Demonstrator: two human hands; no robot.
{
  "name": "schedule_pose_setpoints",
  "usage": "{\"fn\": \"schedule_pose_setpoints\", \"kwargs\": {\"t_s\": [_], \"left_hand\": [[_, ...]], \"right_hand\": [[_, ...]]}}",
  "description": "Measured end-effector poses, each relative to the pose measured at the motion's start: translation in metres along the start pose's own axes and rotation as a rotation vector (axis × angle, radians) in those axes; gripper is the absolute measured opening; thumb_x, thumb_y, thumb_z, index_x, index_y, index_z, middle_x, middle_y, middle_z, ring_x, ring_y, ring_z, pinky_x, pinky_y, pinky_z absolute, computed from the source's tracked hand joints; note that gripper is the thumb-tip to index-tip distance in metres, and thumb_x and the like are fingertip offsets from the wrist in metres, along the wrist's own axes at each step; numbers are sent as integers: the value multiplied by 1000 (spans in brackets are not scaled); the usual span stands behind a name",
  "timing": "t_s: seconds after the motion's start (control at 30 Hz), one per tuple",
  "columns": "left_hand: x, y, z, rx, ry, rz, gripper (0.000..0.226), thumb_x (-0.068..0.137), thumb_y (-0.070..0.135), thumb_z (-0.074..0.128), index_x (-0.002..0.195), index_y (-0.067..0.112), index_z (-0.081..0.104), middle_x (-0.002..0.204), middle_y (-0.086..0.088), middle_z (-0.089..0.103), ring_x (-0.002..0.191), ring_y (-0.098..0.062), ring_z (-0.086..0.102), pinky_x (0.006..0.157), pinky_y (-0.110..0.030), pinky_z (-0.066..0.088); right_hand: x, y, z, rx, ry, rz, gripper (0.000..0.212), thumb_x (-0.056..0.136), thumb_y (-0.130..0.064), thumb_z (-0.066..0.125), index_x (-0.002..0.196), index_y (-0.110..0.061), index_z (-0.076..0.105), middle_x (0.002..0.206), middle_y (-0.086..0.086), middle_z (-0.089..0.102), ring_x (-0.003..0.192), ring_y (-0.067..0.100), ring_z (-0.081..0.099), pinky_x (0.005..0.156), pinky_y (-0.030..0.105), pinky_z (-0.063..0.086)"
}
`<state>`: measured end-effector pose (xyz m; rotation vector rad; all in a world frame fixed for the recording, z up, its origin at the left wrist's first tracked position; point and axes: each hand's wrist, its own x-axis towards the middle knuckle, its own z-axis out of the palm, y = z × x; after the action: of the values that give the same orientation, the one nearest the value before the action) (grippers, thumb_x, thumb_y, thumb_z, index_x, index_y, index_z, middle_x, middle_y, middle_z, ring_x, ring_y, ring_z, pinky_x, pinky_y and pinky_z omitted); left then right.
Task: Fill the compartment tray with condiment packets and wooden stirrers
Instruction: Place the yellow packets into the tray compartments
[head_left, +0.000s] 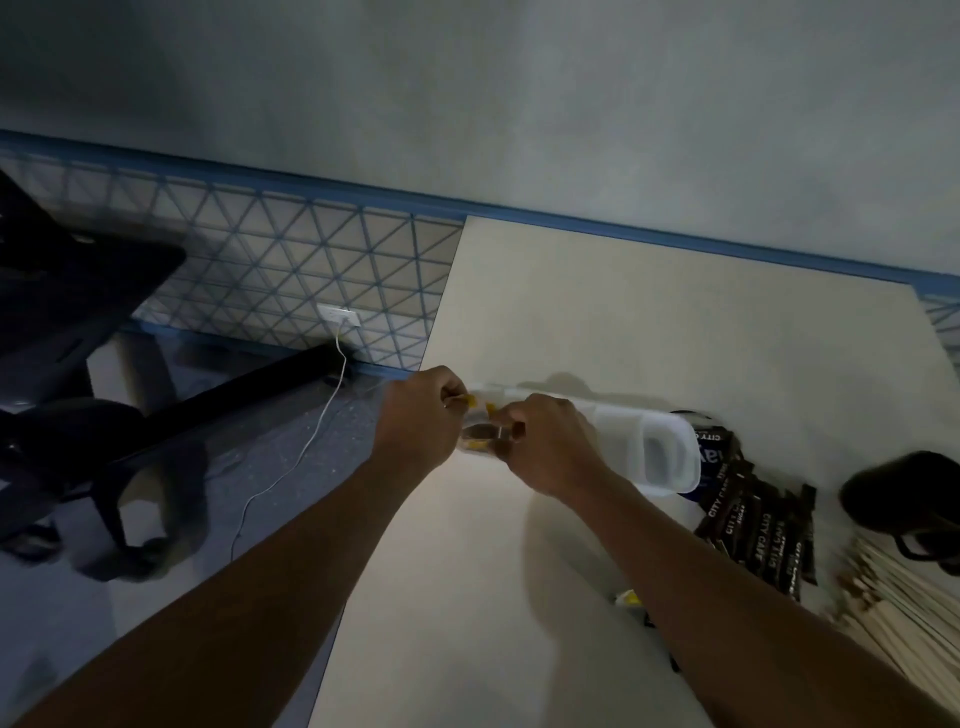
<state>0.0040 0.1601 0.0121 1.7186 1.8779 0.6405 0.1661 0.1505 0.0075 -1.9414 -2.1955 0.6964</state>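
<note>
**A:** Where does everything lie, biggest first?

**B:** The pale table (623, 312) is under it all. The compartment tray (670, 441) lies lengthwise on it, translucent white plastic, with its left end beneath your hands. I judge it light and a little flexible, so it may skid if pushed. Steady it by the rim, not by a thin divider.

**A:** And the stock?

**B:** The wooden stirrers (893, 597) are heaped at the table's near right. They look stiff, light and likely to roll, so take a bundle round its middle. The dark sachets (753, 525) lie fanned between that heap and the tray's right end. They look flat and slick, best pinched at a sealed end.

**A:** My hands?

**B:** Your left hand (421, 415) is curled, pinching the yellow packets (470, 400) above the tray's leftmost compartment. Your right hand (550, 441) is curled too, with yellow at its fingertips, so I take it to be pinching them as well. They look small, soft and slippery. Hold the crimped edge and don't squeeze the belly.
</note>
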Motion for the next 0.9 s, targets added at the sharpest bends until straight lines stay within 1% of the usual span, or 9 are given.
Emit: {"fn": "schedule_pose_setpoints", "kwargs": {"t_s": [0.13,0.23,0.3,0.37,0.43,0.57,0.67,0.8,0.9], "left_hand": [[-1,-3,-10,-30,45,-5,5,86,22,68,89,18,70,84,4,70,77,-9,62,67,-19,41],[0,-7,-14,-38,62,-21,4,86,23,68,87,19,70,83,5,70,79,-10,63,68,-19,39],[1,-10,-16,-43,68,-34,4,86,24,68,87,20,69,83,6,70,79,-10,63,63,-15,37],[1,-10,-17,-53,60,-30,5,86,25,68,87,20,70,83,7,70,78,-8,62,59,-8,32],[2,-9,-19,-73,32,-16,5,86,27,69,86,21,69,80,9,69,76,-5,60,59,-7,33],[3,-6,-20,-105,-48,13,4,87,25,69,86,22,70,77,12,67,76,-3,61,59,-5,36],[3,-2,-17,-85,-115,33,4,88,20,67,90,20,71,77,14,64,74,0,58,59,-2,39],[6,0,-6,-57,-178,36,8,87,14,66,92,17,72,83,6,67,80,-10,61,66,-17,45],[10,-3,-1,8,-198,51,9,88,14,65,93,17,71,90,0,70,82,-15,63,64,-19,43]], "right_hand": [[15,-6,8,-19,-45,5,27,82,-40,74,108,-39,74,109,-5,71,100,23,67,81,29,50],[24,-7,11,-70,-78,15,27,81,-45,72,106,-35,75,112,-1,71,101,27,67,88,31,53],[28,-8,13,-113,-90,18,28,81,-46,70,104,-31,76,111,0,71,101,29,67,90,33,54],[30,-7,15,-152,-80,15,27,81,-45,66,100,-28,76,105,1,71,98,30,68,84,31,54],[32,-7,17,-135,-65,17,25,83,-41,61,97,-27,76,98,2,71,94,30,68,74,27,48],[35,-5,11,-25,-47,52,20,86,-37,65,101,-29,77,103,2,71,96,30,67,80,30,51],[41,-3,7,-31,-58,33,16,86,-26,66,97,-27,78,99,4,72,92,30,66,72,29,50],[51,2,2,44,-86,36,21,81,-16,64,91,-25,80,93,4,73,86,27,68,76,35,58],[55,6,0,97,-50,45,18,80,-14,66,86,-24,80,88,2,73,82,23,68,75,36,59]]}}
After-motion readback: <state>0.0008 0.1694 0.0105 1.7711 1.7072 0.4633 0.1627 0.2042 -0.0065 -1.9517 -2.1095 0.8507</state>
